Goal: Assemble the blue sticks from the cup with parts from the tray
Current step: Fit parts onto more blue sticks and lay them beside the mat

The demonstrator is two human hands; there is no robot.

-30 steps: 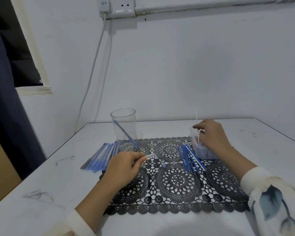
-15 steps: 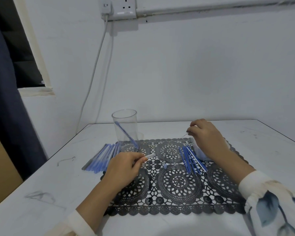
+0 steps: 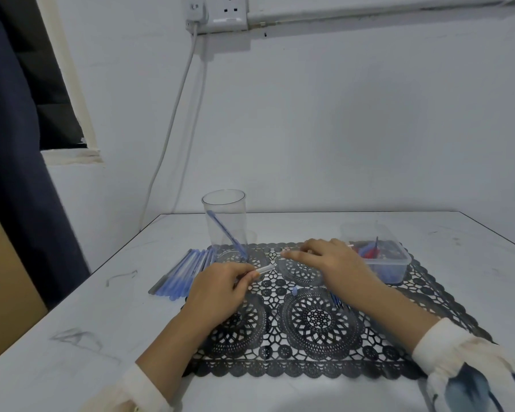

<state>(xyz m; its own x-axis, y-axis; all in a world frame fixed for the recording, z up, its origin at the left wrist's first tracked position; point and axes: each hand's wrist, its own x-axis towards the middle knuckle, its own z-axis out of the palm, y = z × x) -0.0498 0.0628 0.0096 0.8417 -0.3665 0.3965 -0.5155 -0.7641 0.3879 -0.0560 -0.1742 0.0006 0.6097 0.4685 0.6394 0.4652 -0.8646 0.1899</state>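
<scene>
Swinging off the tray (image 3: 394,273) at 2 o'clock, the right hand (image 3: 333,263) now reaches across the mat (image 3: 318,319) toward the clear barrel (image 3: 263,269), which the left hand (image 3: 220,289) pinches open end outward, presumably for loading. Blur hides whether the right fingers grip anything. One blue stick (image 3: 226,233) leans in the cup (image 3: 235,215) at 11 o'clock; finished pens (image 3: 179,275) lie at 9.

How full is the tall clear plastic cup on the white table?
Almost empty: the upright clear plastic cup holds a single thin blue stick, leaning slantwise against its wall.
</scene>
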